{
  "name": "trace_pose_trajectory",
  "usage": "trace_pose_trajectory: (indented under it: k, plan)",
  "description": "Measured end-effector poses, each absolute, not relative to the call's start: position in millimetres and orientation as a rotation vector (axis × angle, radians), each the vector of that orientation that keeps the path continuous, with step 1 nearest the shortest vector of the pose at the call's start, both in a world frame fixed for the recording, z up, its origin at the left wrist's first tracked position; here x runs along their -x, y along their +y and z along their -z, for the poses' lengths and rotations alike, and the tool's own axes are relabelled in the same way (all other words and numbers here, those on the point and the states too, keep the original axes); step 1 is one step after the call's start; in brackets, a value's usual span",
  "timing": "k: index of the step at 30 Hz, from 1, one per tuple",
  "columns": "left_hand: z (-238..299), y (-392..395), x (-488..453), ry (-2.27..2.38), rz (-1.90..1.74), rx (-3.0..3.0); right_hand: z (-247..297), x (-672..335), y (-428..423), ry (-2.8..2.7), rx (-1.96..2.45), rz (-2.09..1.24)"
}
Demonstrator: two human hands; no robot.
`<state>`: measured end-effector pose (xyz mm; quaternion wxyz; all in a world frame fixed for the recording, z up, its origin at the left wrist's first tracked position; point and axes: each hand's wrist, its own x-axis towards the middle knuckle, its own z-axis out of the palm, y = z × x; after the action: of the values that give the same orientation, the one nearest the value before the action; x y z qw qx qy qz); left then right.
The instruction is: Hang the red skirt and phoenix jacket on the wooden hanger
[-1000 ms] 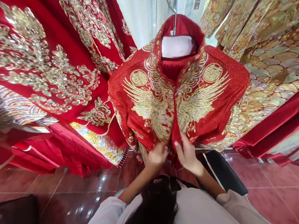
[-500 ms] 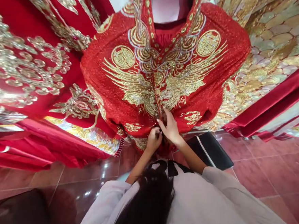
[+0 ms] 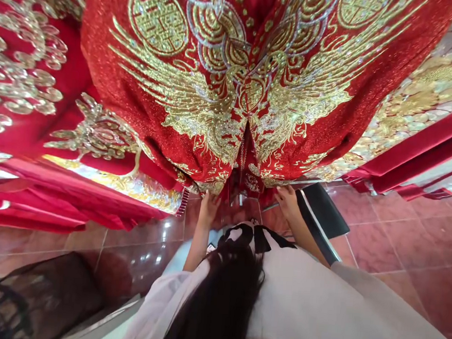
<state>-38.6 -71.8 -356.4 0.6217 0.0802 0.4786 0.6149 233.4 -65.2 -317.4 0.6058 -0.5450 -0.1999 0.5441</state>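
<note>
A red jacket (image 3: 138, 99) fills the upper middle of the head view, worked with gold phoenixes and round gold emblems. Its front is joined at the chest and parts below into a narrow gap, where a darker red layer (image 3: 248, 176) with a beaded line shows. At the lower hem, left of the gap, my left hand (image 3: 209, 208) is closed on the edge of the jacket. My right hand (image 3: 287, 200) pinches the same hem on the other side. Parts of the fingers on both hands are hidden by the cloth.
Red garments with crystal beading (image 3: 101, 130) hang at the left, and a gold scale-patterned garment (image 3: 416, 108) hangs at the right. A black flat-topped object (image 3: 326, 210) stands near my right forearm. A dark bag-like thing (image 3: 42, 296) lies lower left on the tiled floor (image 3: 399, 238).
My hands have left the middle of the jacket front and moved apart to either side of the hem. The lower front now gapes, and the jacket appears larger and closer.
</note>
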Motion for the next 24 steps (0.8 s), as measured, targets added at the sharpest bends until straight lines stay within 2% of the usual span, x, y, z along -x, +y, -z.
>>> trace_pose_trajectory:
  k: [12, 19, 24]
  plan:
    - [333, -92, 26, 1.024, -1.151, -0.128, 297, -221, -87, -0.359, 1.056, -1.585]
    - [311, -95, -8, 1.008, -1.094, -0.227, 290, -203, -97, -0.571, 1.219, -1.530]
    - [306, -88, -29, 1.016, -1.145, -0.280, 295, -187, -87, -0.510, 1.241, -1.396]
